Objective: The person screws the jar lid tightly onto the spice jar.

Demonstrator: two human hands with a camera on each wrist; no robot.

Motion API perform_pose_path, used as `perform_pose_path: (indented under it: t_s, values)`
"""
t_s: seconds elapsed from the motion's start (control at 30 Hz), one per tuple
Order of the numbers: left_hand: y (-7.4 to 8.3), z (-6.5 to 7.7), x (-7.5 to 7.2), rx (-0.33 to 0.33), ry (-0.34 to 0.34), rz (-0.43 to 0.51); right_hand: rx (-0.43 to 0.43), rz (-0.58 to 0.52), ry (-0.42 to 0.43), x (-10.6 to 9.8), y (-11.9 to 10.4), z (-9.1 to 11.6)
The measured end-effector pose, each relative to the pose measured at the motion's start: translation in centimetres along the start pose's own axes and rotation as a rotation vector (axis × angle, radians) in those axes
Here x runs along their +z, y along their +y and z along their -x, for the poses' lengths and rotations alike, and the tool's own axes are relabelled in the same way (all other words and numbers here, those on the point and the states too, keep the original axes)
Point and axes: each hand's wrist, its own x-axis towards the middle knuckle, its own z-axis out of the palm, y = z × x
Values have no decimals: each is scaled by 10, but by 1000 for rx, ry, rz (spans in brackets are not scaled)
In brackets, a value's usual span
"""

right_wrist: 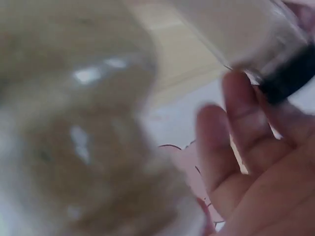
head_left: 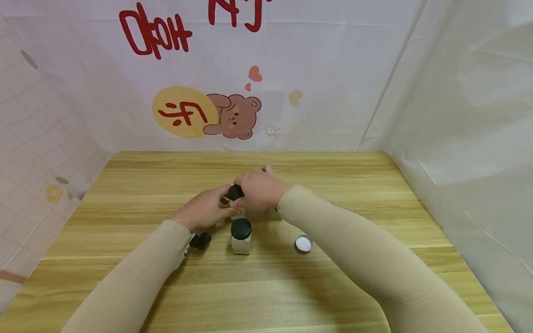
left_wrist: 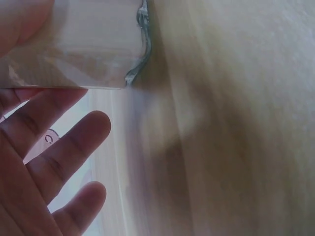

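Between the two hands is a clear square jar (left_wrist: 74,44) with pale contents and a black lid (head_left: 235,192). My left hand (head_left: 204,208) holds its body between thumb and fingers; the lower fingers spread loose in the left wrist view. Coming over from the right, my right hand (head_left: 260,189) grips the black lid, with some fingers extended beside the jar in the right wrist view. A second black-lidded jar (head_left: 241,237) stands upright just in front. Behind my right wrist, another jar (head_left: 274,214) is mostly hidden.
An upturned round lid (head_left: 303,243) with a white inside lies on the wooden table (head_left: 266,296), near my right forearm. A blurred jar (right_wrist: 88,137) fills the left of the right wrist view. A printed white curtain (head_left: 325,69) hangs behind the table.
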Motion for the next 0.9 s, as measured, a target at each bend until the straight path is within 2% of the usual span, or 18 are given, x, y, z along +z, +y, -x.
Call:
perform_pose_path:
  t_s: [0.1,0.2,0.57,0.9]
  values:
    - [0,0,-1,-12,-8,7,-13,-12,-54,-3,3,-2]
    - [0,0,-1,-18,-9,9,-16,-8,-62,-5,4,-3]
    - [0,0,-1,19,2,8,45,90,69,5,-3,1]
    - [2,0,-1,26,-11,23,56,-33,68,6,-1,0]
